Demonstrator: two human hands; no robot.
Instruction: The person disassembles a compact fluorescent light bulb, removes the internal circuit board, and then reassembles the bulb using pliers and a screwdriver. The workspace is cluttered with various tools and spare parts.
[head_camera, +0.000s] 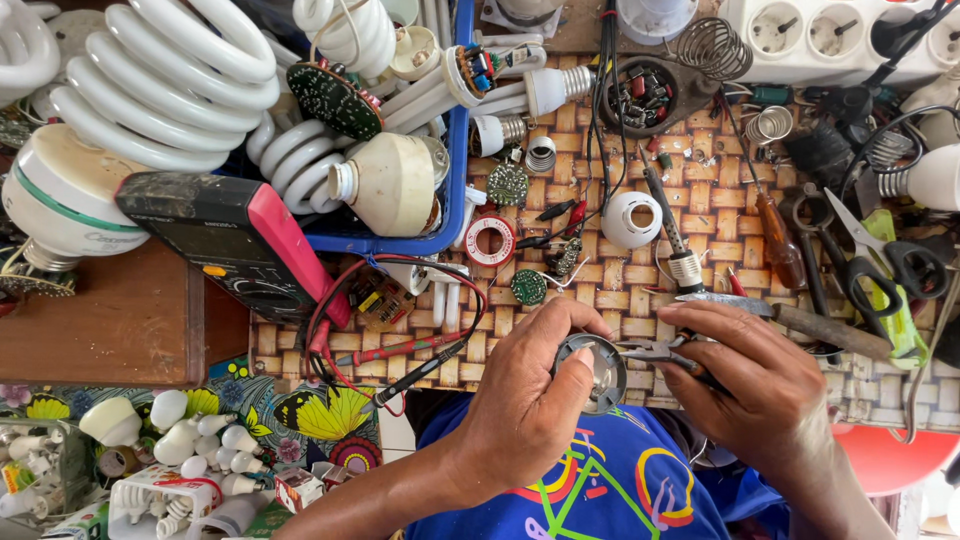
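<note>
Left hand and right hand both curled, gripping

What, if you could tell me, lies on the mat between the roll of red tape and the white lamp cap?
In the head view, between the roll of red tape and white lamp cap lie red and black crocodile clips on wires.

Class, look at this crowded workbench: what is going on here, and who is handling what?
A person works over a woven mat strewn with lamp parts. The left hand grips a round grey lamp base, open side up. The right hand holds small pliers with the tips at the base's rim. A multimeter with red and black probe leads lies to the left, beside a blue tray of spiral lamps; scissors and a screwdriver lie to the right.
</note>
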